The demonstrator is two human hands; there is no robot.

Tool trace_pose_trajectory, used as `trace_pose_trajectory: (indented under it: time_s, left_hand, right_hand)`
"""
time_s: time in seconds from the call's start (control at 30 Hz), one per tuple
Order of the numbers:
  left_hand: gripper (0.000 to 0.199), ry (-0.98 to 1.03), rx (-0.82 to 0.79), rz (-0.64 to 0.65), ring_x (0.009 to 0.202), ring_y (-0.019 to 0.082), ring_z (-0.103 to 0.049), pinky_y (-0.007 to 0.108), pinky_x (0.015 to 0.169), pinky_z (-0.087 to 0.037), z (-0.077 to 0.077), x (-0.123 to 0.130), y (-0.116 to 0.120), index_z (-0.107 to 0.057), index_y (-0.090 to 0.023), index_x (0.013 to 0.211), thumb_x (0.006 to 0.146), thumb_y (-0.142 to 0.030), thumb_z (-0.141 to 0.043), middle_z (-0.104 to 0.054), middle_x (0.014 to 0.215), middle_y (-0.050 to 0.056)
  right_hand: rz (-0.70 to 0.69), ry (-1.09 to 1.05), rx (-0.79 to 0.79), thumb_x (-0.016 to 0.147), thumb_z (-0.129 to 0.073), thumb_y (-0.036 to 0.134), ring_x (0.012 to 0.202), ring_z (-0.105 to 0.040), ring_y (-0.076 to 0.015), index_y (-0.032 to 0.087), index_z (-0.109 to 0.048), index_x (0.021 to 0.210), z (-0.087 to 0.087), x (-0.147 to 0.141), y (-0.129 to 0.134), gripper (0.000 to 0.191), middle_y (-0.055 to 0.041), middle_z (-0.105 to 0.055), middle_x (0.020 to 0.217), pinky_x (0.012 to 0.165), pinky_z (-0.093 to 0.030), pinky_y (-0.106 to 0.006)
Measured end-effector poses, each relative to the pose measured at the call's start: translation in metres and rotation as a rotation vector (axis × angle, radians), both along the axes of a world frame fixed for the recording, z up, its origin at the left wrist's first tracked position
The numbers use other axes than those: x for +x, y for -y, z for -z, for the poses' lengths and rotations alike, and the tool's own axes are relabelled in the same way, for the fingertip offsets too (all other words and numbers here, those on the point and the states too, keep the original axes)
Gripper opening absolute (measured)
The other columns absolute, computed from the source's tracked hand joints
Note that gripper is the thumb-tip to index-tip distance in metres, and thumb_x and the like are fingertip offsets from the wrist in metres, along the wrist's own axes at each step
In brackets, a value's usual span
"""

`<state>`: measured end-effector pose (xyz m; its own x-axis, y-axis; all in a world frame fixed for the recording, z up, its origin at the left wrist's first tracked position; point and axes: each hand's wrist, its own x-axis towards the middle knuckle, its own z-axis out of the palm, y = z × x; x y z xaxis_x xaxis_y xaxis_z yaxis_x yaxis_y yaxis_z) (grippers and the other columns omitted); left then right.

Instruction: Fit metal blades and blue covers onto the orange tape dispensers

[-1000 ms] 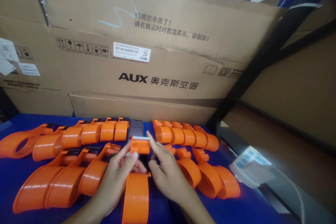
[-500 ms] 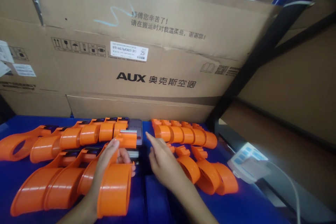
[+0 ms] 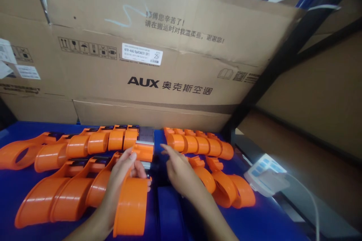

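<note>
I saw orange rings (image 3: 69,199) at nine o'clock from the hands, bare rings (image 3: 215,147) at three. The left hand (image 3: 119,173) clasped the held ring (image 3: 131,205) at seven; the right hand (image 3: 180,171), half curled, forefinger out, gripped nothing visible. Dark inserts (image 3: 77,162) showed at nine: seemingly half done, three o'clock's left.

A narrow lane of blue table (image 3: 158,135) runs far between the phone (image 3: 146,134) and right dispensers (image 3: 190,144), up to the carton (image 3: 175,101). The right hand (image 3: 178,169) edges it; the left hand (image 3: 121,175) and held dispenser (image 3: 131,209) block its left. Left dispensers (image 3: 77,147) crowd the left.
</note>
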<state>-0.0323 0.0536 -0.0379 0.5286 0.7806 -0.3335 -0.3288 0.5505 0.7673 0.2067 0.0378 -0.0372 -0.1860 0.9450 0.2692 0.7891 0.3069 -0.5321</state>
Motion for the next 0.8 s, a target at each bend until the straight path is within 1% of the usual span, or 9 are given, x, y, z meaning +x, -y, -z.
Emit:
trace_pose_trajectory:
  time_s: [0.07, 0.17, 0.27, 0.37, 0.43, 0.57, 0.67, 0.73, 0.8]
  left_hand:
    - [0.045, -0.011, 0.013, -0.05, 0.062, 0.03, -0.078, 0.041, 0.065, -0.064, 0.003, 0.005, 0.003, -0.067, -0.021, 0.092, 0.074, -0.059, -0.083, -0.077, 0.064, 0.006]
    - [0.05, -0.011, 0.065, -0.146, 0.054, 0.027, -0.074, 0.037, 0.056, -0.062, 0.007, 0.017, 0.011, -0.066, -0.021, 0.103, 0.076, -0.061, -0.079, -0.074, 0.058, 0.003]
    - [0.052, -0.005, 0.103, -0.276, 0.046, 0.024, -0.069, 0.032, 0.048, -0.056, 0.008, 0.029, 0.02, -0.065, -0.022, 0.105, 0.078, -0.065, -0.077, -0.07, 0.054, 0.0]
    - [0.051, -0.001, 0.144, -0.373, 0.043, 0.022, -0.066, 0.03, 0.045, -0.054, 0.008, 0.035, 0.026, -0.066, -0.023, 0.104, 0.078, -0.065, -0.077, -0.068, 0.052, -0.001]
    - [0.052, -0.014, 0.158, -0.382, 0.042, 0.023, -0.065, 0.032, 0.045, -0.055, 0.009, 0.036, 0.026, -0.067, -0.022, 0.107, 0.078, -0.064, -0.077, -0.068, 0.051, 0.0]
    - [0.051, -0.043, 0.16, -0.357, 0.04, 0.023, -0.064, 0.031, 0.043, -0.053, 0.01, 0.034, 0.023, -0.07, -0.021, 0.102, 0.076, -0.064, -0.078, -0.068, 0.049, 0.002]
    - [0.049, -0.011, 0.192, -0.404, 0.045, 0.022, -0.066, 0.03, 0.047, -0.053, 0.007, 0.035, 0.025, -0.072, -0.02, 0.106, 0.078, -0.06, -0.079, -0.068, 0.051, 0.001]
    - [0.049, -0.007, 0.219, -0.418, 0.047, 0.023, -0.067, 0.03, 0.05, -0.054, 0.005, 0.037, 0.028, -0.071, -0.02, 0.107, 0.079, -0.059, -0.079, -0.068, 0.052, 0.0]
    - [0.047, -0.024, 0.255, -0.411, 0.049, 0.022, -0.067, 0.029, 0.051, -0.054, 0.002, 0.039, 0.03, -0.07, -0.02, 0.105, 0.08, -0.059, -0.078, -0.067, 0.052, 0.0]
  right_hand:
    - [0.076, 0.071, 0.037, 0.093, -0.039, 0.001, 0.127, -0.065, -0.0259, 0.011, -0.055, 0.149, -0.001, 0.003, -0.003, 0.058, -0.0173, -0.071, 0.134, 0.112, -0.049, -0.04]
    - [0.144, 0.231, 0.071, 0.091, -0.043, 0.0, 0.121, -0.066, -0.0282, 0.009, -0.064, 0.139, -0.001, 0.004, -0.007, 0.053, -0.0183, -0.073, 0.125, 0.109, -0.049, -0.037]
    - [0.167, 0.393, 0.08, 0.093, -0.046, 0.002, 0.108, -0.068, -0.0317, 0.011, -0.07, 0.129, -0.001, 0.001, -0.006, 0.044, -0.0179, -0.078, 0.107, 0.1, -0.051, -0.039]
    - [0.17, 0.468, 0.069, 0.097, -0.053, 0.01, 0.098, -0.068, -0.036, 0.013, -0.075, 0.116, -0.002, -0.003, -0.004, 0.029, -0.0192, -0.078, 0.094, 0.089, -0.051, -0.044]
    - [0.147, 0.468, 0.061, 0.097, -0.057, 0.012, 0.099, -0.067, -0.0372, 0.015, -0.075, 0.111, -0.003, -0.004, -0.002, 0.023, -0.019, -0.077, 0.094, 0.085, -0.05, -0.044]
    - [0.053, 0.405, 0.046, 0.096, -0.062, 0.014, 0.103, -0.067, -0.0326, 0.022, -0.074, 0.114, -0.006, -0.005, 0.001, 0.023, -0.0129, -0.077, 0.103, 0.089, -0.048, -0.041]
    - [0.096, 0.394, 0.022, 0.094, -0.066, 0.017, 0.104, -0.066, -0.0332, 0.022, -0.074, 0.116, -0.006, -0.005, 0.0, 0.024, -0.0142, -0.076, 0.105, 0.089, -0.047, -0.041]
    - [0.139, 0.422, 0.004, 0.091, -0.069, 0.017, 0.104, -0.066, -0.034, 0.021, -0.074, 0.114, -0.005, -0.006, -0.001, 0.025, -0.0152, -0.075, 0.103, 0.087, -0.047, -0.041]
    - [0.141, 0.44, -0.002, 0.089, -0.069, 0.014, 0.104, -0.067, -0.0344, 0.02, -0.074, 0.111, -0.005, -0.007, -0.001, 0.024, -0.0153, -0.075, 0.1, 0.087, -0.047, -0.041]
